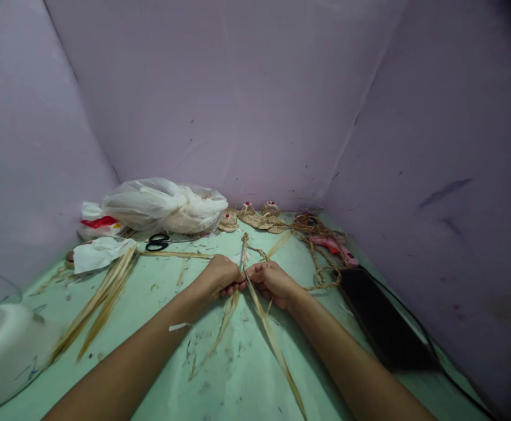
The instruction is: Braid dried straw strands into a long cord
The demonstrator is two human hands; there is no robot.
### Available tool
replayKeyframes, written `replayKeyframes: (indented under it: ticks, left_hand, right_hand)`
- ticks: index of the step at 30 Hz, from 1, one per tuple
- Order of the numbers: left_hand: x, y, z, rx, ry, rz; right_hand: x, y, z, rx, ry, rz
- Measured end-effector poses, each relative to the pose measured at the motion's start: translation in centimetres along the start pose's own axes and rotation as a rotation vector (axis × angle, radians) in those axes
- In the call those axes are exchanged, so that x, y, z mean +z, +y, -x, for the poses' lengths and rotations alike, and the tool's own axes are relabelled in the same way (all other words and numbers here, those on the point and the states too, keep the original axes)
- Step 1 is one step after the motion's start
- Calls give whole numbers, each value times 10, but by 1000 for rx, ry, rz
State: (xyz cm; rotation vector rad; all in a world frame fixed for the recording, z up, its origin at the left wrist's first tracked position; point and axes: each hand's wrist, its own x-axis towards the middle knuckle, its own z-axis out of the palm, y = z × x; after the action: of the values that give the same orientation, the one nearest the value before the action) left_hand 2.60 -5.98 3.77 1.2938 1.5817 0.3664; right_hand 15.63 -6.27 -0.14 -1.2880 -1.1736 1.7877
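Both my hands meet at the middle of the table over a braid point(245, 248) of dried plant fibre. My left hand point(225, 275) is closed, its fingertips pinching the fibre strands from the left. From the right, my right hand point(272, 282) pinches the strands at the braid's lower end, nearly touching the left. Long flat loose strands point(270, 336) fan out below my fingers toward me. Behind the hands, the finished braid runs up to a small knotted end and links on the right to a coil of braided cord point(321, 234). My fingertips partly hide the crossing point.
Small woven slippers point(259, 219) with red beads stand by the back wall. Around the left side are a plastic bag point(163, 204), black-handled scissors point(158, 242), a fibre bundle point(106, 286), white tissue point(102, 254) and a white pot point(10, 356). A dark flat device point(382, 316) lies right, near a pink tool point(337, 248).
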Motion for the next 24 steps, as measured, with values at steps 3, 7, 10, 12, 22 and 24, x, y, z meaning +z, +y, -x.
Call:
replayKeyframes:
  ticks: [3,7,10,12,22,24]
  left_hand:
    - [1,0,2,16,26,-26]
    - [2,-4,-3,32,68,2]
    - [0,-8,-8,50,-27,209]
    - [-3,-11,-11,30,-209,336]
    - [-6,-8,-3,74,-165,93]
    - [-2,-8,-2,116,-78,56]
  right_hand:
    - [0,-1,2,-6,-23,2]
    - [2,-3,5,-43,-16,18]
    - [3,-4,6,-42,31,-17]
    - [2,-3,5,-39,29,-35]
    - [-1,-6,6,-60,43,119]
    - [-1,-5,5,-118,87,234]
